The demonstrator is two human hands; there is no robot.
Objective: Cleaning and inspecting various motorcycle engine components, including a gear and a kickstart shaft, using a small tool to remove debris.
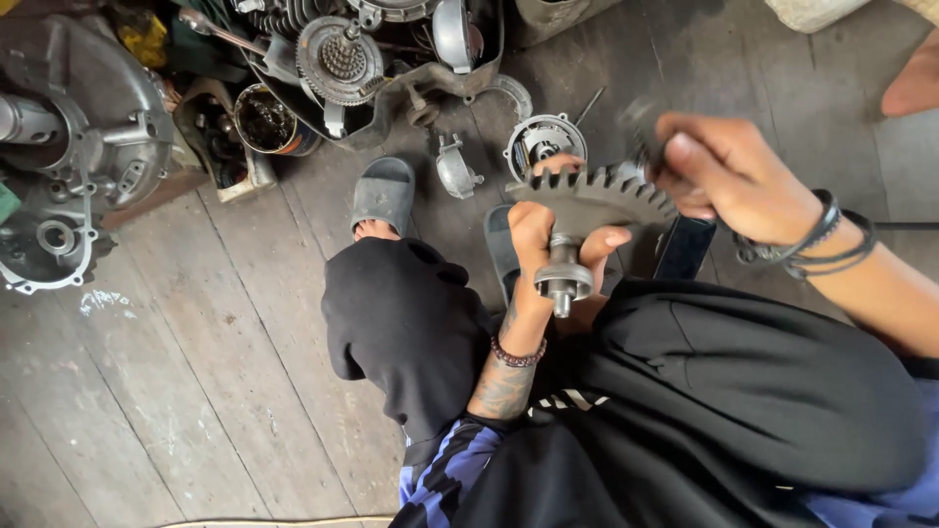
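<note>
We hold a toothed sector gear on its shaft (587,210) out in front of us, above our knees and the plank floor (196,391). Our left hand (548,240) is clamped around the shaft just below the toothed plate, fingers wrapped round it, with the stepped end of the shaft sticking out towards us. Our right hand (719,171) is closed at the far edge of the teeth, and something dark and blurred sits at its fingertips; we cannot tell what it pinches.

We judge the part to be solid steel: heavy for its bulk, fully stiff, not fragile, though a fall onto the boards could nick a tooth. It looks dull and greasy, so it may slip in the fingers. The teeth have hard edges, so the shaft is the safer place to grip, as the left hand does now; the flat face of the plate would serve for steadying.

On the floor beyond lie a round stator-like part (545,140), a small curved metal cover (456,171), an opened engine case (68,147) at the left and a grey sandal (383,193) on our foot.
</note>
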